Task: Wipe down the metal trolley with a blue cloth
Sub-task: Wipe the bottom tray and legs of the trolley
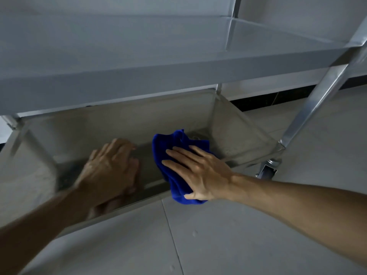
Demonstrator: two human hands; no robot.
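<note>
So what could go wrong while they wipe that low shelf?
The upper shelf hangs over the work, so the person might bump their head when rising. The right hand presses the blue cloth flat near the lower tray's front rim; the cloth could slip over the edge. The trolley stands on a caster, so it may roll if pushed, though the left hand seems to steady it.

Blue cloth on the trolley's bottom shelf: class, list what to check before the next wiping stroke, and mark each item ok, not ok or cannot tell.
1. Blue cloth lies under the right hand, fingers flat on it: ok.
2. Cloth touches the bottom shelf: ok.
3. Left hand rests on the shelf, beside the cloth, not on it: ok.
4. Shelf space right of the cloth, toward the corner, holds nothing: ok.
5. Wheel locked: cannot tell.
6. Shelf already clean: cannot tell, blurred.
</note>
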